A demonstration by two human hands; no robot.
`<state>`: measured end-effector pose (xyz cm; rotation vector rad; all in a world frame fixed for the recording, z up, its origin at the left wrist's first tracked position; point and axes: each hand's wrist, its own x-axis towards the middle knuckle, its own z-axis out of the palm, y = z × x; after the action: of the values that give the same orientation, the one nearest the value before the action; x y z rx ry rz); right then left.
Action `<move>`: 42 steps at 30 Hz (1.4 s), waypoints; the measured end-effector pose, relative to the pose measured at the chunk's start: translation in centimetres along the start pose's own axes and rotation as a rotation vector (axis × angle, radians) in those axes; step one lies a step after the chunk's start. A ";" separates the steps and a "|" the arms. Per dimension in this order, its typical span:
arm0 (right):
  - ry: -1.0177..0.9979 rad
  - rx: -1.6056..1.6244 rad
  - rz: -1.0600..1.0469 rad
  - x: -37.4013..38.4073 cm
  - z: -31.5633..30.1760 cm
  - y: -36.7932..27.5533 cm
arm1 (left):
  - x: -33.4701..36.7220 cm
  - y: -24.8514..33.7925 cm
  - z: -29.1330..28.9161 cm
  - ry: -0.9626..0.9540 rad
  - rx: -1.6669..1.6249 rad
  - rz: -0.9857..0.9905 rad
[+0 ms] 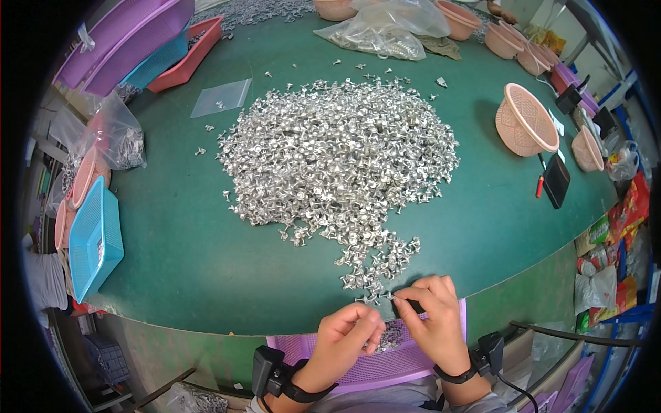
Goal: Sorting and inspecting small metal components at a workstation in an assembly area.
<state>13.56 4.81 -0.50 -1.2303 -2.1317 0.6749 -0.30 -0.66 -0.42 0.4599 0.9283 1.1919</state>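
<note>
A big heap of small shiny metal fittings (337, 151) lies on the green table, with a narrow trail of them running down to the near edge. At the end of that trail, my right hand (437, 323) is closed, thumb and forefinger pinching at a small metal fitting (387, 296). Just left of it, my left hand (348, 334) has its fingers curled in; whatever they may hold is hidden. Below both hands, a purple plastic basket (454, 337) sits against the table edge with metal fittings inside.
On the left are a blue basket (96, 237), stacked purple baskets (138, 41) and a red tray (193, 58). A small clear bag (222, 98) lies by the heap. To the right stand a peach basket (527, 120) and a black flat case (556, 181). A large plastic bag (385, 31) lies behind.
</note>
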 end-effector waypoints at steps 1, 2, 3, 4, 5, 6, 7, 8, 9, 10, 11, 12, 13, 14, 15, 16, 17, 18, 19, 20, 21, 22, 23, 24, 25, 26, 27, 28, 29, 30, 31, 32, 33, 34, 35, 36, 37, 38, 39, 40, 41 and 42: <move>0.008 0.038 0.022 0.1 -0.1 -0.1 | 0.0 0.1 0.2 0.012 0.011 0.031; 0.008 0.038 0.022 0.1 -0.2 -0.1 | -0.1 0.2 0.2 0.012 0.011 0.031; 0.012 0.063 0.028 0.0 -0.4 0.0 | -0.1 0.3 0.3 0.040 0.038 0.054; 0.017 0.089 0.034 0.0 -0.5 0.0 | -0.1 0.3 0.4 0.068 0.064 0.078; 0.017 0.088 0.035 0.1 -0.5 -0.1 | -0.1 0.3 0.4 0.066 0.064 0.077; 0.009 0.110 0.020 0.4 -0.5 -0.5 | 0.0 0.2 0.3 0.062 0.054 0.079; 0.000 0.132 0.004 0.5 -0.5 -0.6 | 0.0 0.2 0.2 0.059 0.044 0.082; 0.001 0.133 0.004 0.5 -0.4 -0.5 | 0.0 0.2 0.1 0.059 0.045 0.082; -0.026 0.122 -0.020 0.4 -0.2 -0.3 | -0.1 0.1 0.0 0.053 0.024 0.071; -0.054 0.111 -0.044 0.2 0.1 -0.2 | -0.1 0.1 0.0 0.048 0.003 0.060; -0.026 0.118 -0.043 0.1 0.2 -0.1 | -0.1 0.2 0.0 0.049 0.004 0.060; -0.026 0.119 -0.044 0.0 0.1 -0.1 | -0.1 0.2 0.0 0.055 0.015 0.082; 0.003 0.171 -0.063 -0.1 -0.2 -0.2 | -0.1 0.2 0.0 0.061 0.026 0.104; 0.032 0.222 -0.081 -0.1 -0.4 -0.3 | -0.1 0.2 0.0 0.061 0.026 0.104; 0.031 0.222 -0.080 -0.2 -0.6 -0.3 | -0.1 0.2 0.0 0.057 0.078 0.088; 0.034 0.267 -0.109 -0.2 -0.8 -0.4 | -0.1 0.2 0.0 0.052 0.130 0.072; 0.038 0.312 -0.139 -0.2 -1.0 -0.5 | -0.1 0.1 0.1 0.052 0.130 0.072; 0.038 0.312 -0.139 -0.3 -1.1 -0.5 | -0.1 -0.1 0.1 0.022 0.207 0.091; 0.038 0.342 -0.148 -0.3 -1.2 -0.6 | -0.2 -0.2 0.1 -0.009 0.284 0.109; 0.039 0.372 -0.157 -0.4 -1.2 -0.6 | -0.2 -0.2 0.1 -0.010 0.284 0.109; 0.040 0.371 -0.157 -0.5 -1.2 -0.6 | -0.3 -0.2 0.1 -0.031 0.276 0.100; 0.047 0.407 -0.142 -0.6 -1.2 -0.5 | -0.3 -0.2 0.1 -0.051 0.268 0.091; 0.054 0.444 -0.127 -0.7 -1.1 -0.5 | -0.3 -0.2 0.1 -0.050 0.268 0.091; 0.053 0.445 -0.127 -0.8 -1.0 -0.5 | -0.3 -0.1 0.0 -0.049 0.272 0.099; 0.052 0.466 -0.126 -0.8 -0.9 -0.4 | -0.3 -0.1 0.0 -0.047 0.276 0.107; 0.052 0.486 -0.125 -0.9 -0.9 -0.4 | -0.4 -0.1 0.0 -0.047 0.277 0.107; 0.052 0.486 -0.125 -0.9 -0.9 -0.5 | -0.4 -0.1 0.0 -0.047 0.229 0.094; 0.051 0.496 -0.127 -0.8 -0.9 -0.5 | -0.4 -0.1 0.0 -0.046 0.181 0.081; 0.049 0.506 -0.130 -0.8 -0.9 -0.5 | -0.4 -0.2 0.0 -0.046 0.181 0.082; 0.049 0.507 -0.130 -0.8 -0.9 -0.5 | -0.3 -0.2 0.0 -0.047 0.183 0.080; 0.049 0.519 -0.129 -0.9 -0.9 -0.4 | -0.3 -0.2 0.0 -0.048 0.184 0.078; 0.049 0.530 -0.128 -0.9 -0.9 -0.3 | -0.3 -0.3 0.0 -0.049 0.184 0.078; 0.050 0.530 -0.128 -1.0 -0.9 -0.2 | -0.3 -0.3 0.0 -0.050 0.217 0.080; 0.029 0.601 -0.070 -1.2 -0.8 -0.2 | -0.3 -0.3 0.0 -0.051 0.249 0.083; 0.007 0.673 -0.012 -1.3 -0.8 -0.2 | -0.3 -0.2 0.0 -0.050 0.250 0.083; 0.006 0.674 -0.012 -1.3 -0.8 -0.2 | -0.3 -0.2 0.0 -0.052 0.279 0.122; -0.007 0.757 0.021 -1.3 -0.7 -0.4 | -0.3 -0.2 0.0 -0.055 0.309 0.161; -0.018 0.837 0.056 -1.3 -0.7 -0.4 | -0.3 -0.2 0.0 -0.056 0.309 0.161; -0.018 0.837 0.056 -1.4 -0.7 -0.3 | -0.3 -0.1 0.0 -0.057 0.303 0.161; -0.037 0.875 0.056 -1.4 -0.6 -0.2 | -0.3 -0.1 0.0 -0.059 0.297 0.161; -0.056 0.914 0.056 -1.4 -0.6 -0.2 | -0.3 -0.1 0.0 -0.059 0.297 0.161; -0.057 0.914 0.056 -1.4 -0.6 -0.2 | -0.3 -0.2 0.1 -0.059 0.279 0.170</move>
<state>14.46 3.54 -0.28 -0.7469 -1.4949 1.4932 -0.19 -0.98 -0.39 0.8072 1.0254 1.1990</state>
